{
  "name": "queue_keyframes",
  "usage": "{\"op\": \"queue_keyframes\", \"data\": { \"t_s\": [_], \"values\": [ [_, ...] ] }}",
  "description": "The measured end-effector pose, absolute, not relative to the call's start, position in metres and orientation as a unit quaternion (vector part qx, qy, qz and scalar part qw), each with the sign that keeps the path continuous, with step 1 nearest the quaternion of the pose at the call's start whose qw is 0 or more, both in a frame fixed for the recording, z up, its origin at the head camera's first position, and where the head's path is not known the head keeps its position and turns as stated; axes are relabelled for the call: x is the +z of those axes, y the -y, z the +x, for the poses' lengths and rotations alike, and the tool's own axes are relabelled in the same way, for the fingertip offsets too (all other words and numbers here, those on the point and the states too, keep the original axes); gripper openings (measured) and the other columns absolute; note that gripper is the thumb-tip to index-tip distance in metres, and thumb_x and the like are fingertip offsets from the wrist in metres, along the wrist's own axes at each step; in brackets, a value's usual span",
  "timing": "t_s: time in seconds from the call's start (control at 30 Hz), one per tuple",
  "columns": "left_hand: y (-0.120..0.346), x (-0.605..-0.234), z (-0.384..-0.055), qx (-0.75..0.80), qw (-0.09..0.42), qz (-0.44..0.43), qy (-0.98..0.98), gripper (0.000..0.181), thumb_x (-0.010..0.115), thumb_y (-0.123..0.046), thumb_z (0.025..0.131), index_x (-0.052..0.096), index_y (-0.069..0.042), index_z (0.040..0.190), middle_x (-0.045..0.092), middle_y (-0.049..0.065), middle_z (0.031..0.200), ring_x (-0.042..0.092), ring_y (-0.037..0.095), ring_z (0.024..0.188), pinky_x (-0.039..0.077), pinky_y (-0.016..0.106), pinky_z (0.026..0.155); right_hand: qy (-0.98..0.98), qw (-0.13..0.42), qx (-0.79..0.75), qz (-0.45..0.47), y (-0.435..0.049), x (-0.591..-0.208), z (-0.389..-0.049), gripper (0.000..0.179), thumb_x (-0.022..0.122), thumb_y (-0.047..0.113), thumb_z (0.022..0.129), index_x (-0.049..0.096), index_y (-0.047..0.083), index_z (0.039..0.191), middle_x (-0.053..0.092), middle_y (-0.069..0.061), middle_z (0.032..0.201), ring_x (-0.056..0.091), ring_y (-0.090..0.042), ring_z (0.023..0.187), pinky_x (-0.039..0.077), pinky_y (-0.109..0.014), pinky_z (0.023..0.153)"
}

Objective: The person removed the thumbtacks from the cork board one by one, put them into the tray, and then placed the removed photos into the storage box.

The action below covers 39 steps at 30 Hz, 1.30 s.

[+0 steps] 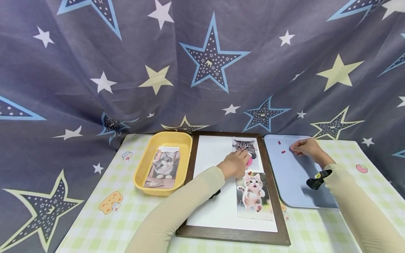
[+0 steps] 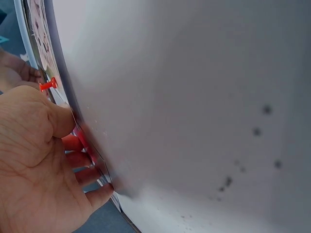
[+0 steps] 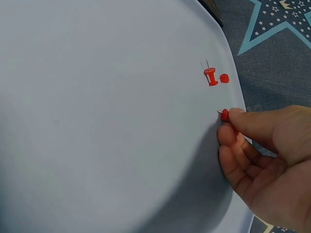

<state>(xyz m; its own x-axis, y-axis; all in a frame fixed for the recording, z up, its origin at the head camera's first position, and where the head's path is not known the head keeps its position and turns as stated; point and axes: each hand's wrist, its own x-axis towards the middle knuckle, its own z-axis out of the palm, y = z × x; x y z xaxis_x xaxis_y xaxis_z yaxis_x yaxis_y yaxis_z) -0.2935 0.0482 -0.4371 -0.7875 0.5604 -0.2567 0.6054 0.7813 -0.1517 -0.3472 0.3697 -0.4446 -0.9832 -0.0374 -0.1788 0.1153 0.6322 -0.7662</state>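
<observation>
My right hand (image 1: 305,149) is over the blue tray (image 1: 288,182). In the right wrist view its thumb and fingers pinch a red push pin (image 3: 224,115) whose metal point juts out to the left. Two other red push pins (image 3: 210,76) lie close by on the tray. On the white framed board (image 1: 210,211), my left hand (image 1: 234,164) rests over the lower part of a grey tabby cat photo (image 1: 245,144), partly hiding it. Below it sits a kitten photo (image 1: 253,202), with a red push pin (image 2: 48,84) standing at its top edge.
A yellow basin (image 1: 138,175) to the left of the board holds another cat photo (image 1: 162,168). The board's dark brown frame (image 1: 234,236) runs beside the tray. A green checked cloth (image 1: 117,225) covers the table, with a starry curtain (image 1: 126,45) behind.
</observation>
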Motion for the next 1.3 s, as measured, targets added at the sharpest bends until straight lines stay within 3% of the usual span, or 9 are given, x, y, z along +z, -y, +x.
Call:
{"op": "queue_keyframes", "data": {
  "t_s": [1.3],
  "values": [
    [-0.0473, -0.4354, -0.2939, -0.098, 0.099, 0.321, -0.937, 0.054, 0.05, -0.036, 0.104, 0.035, -0.018, 0.152, 0.027, 0.003, 0.166, 0.025, 0.02, 0.156, 0.03, 0.035, 0.125, -0.896, 0.107, -0.43, 0.025, -0.3701, -0.4444, -0.3484, 0.032, 0.064, 0.006, 0.098, 0.061, -0.021, 0.117, 0.066, 0.016, 0.072, 0.059, 0.0, 0.067, 0.054, -0.019, 0.063]
  ]
}}
